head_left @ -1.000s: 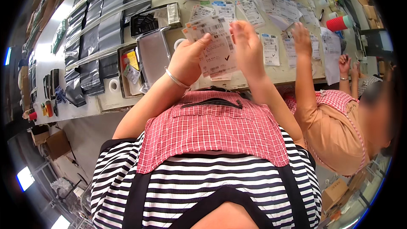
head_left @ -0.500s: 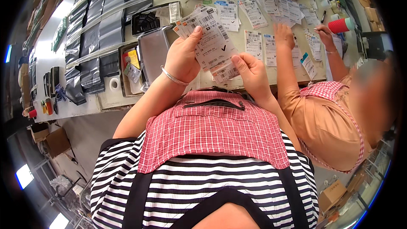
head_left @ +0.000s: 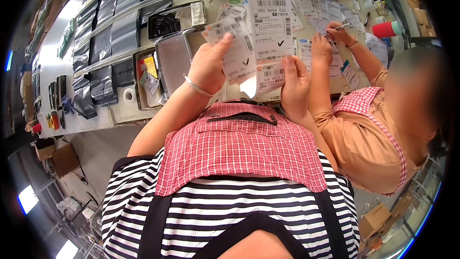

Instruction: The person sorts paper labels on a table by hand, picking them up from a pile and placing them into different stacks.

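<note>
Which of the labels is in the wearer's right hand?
The long label pinched by the right hand; the left hand holds an overlapping stack, and other labels lie on the table.

A small fan of white paper labels (head_left: pixel 240 62), printed in black with barcodes and a handwritten check mark, sits pinched in the left hand (head_left: pixel 210 69), its top slanting leftward and its edges slightly offset. Just beside it, a long white label strip (head_left: pixel 269 29) hangs nearly straight from the right hand (head_left: pixel 295 86) above the tabletop (head_left: pixel 189 45) — barcodes, a bold black check mark, an orange corner mark — with another printed section below, its lower edge curling.
</note>
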{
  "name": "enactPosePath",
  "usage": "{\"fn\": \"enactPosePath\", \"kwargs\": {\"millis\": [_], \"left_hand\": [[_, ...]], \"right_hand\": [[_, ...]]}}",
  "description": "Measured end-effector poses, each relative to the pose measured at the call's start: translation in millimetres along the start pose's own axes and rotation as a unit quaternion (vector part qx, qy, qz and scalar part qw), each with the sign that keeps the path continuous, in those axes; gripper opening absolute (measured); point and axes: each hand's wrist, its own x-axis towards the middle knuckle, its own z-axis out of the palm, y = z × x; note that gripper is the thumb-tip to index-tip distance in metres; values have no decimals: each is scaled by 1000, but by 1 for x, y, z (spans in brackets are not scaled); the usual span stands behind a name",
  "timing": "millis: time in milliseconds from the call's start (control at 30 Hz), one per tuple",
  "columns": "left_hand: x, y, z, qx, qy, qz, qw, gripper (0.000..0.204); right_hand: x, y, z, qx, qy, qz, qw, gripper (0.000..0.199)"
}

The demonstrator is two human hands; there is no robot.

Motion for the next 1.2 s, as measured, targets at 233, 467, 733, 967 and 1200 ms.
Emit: {"fn": "enactPosePath", "kwargs": {"millis": [233,467,733,967,1200], "left_hand": [[14,-38,-2,352,-109,57,928,26],[43,-66,-5,378,-226,127,889,23],[108,-9,-27,635,16,116,764,26],[194,8,-77,697,122,165,687,30],[203,-7,-66,742,136,99,649,38]], "right_hand": [[-12,4,-19,-37,-70,86,993,24],[-12,19,-28,-12,-35,119,992,33],[4,34,-24,-24,96,109,989,30],[12,39,-30,-6,103,109,989,32],[12,39,-33,9,103,108,989,33]]}}
